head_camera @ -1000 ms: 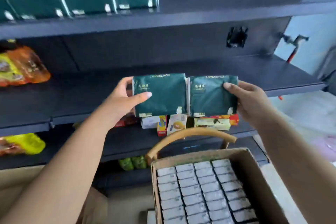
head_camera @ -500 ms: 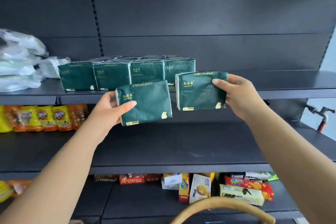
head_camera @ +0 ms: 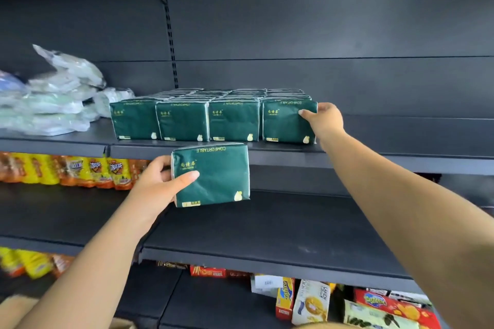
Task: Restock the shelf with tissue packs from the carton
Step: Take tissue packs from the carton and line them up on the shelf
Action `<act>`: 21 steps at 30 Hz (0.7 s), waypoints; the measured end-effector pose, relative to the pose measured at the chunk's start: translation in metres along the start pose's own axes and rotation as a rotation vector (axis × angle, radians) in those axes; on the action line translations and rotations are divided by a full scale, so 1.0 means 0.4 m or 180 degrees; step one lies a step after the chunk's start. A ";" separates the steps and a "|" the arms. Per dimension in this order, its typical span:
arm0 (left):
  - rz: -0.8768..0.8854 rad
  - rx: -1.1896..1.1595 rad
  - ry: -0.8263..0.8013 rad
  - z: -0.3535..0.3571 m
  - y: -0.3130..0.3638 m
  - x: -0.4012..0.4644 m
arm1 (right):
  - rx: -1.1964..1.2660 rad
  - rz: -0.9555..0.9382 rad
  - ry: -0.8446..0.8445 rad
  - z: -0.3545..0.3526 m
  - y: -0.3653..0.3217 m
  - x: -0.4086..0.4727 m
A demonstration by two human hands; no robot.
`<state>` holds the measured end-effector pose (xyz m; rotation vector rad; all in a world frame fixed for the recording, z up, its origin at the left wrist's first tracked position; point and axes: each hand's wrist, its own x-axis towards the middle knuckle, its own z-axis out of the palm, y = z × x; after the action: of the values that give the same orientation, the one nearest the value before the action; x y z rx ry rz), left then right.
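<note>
On the upper shelf [head_camera: 374, 152], a row of dark green tissue packs [head_camera: 184, 121] stands upright along the front edge, and the right hand [head_camera: 324, 120] grips the rightmost pack [head_camera: 286, 121] by its right side, thumb on the front, touching its neighbour in the row. Below that shelf's edge, the left hand [head_camera: 160, 181] holds a second green pack [head_camera: 213, 175] in the air, thumb curled across its front face and fingers behind. White plastic-wrapped bundles [head_camera: 50, 101] lie at the shelf's left end.
</note>
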<state>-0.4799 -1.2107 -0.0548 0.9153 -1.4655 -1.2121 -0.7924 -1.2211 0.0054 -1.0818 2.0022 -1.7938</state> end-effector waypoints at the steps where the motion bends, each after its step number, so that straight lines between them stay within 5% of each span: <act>1: -0.0011 0.0021 0.0011 -0.002 -0.002 -0.002 | -0.0035 -0.0021 -0.0029 0.007 0.001 0.006; 14: 0.0050 -0.0118 -0.0230 0.109 0.016 0.000 | 0.0477 -0.0058 -0.0093 -0.074 -0.010 -0.144; 18: 0.0161 -0.0373 -0.0503 0.207 0.034 0.008 | 0.1024 0.0024 -0.0948 -0.141 -0.008 -0.269; 21: 0.0256 -0.0483 -0.0774 0.284 0.050 0.004 | 0.0664 -0.0046 -0.1158 -0.201 0.000 -0.329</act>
<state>-0.5900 -1.1817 -0.0366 0.6176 -1.5598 -1.3907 -0.7508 -1.0739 -0.0153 -1.2507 1.5646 -1.6273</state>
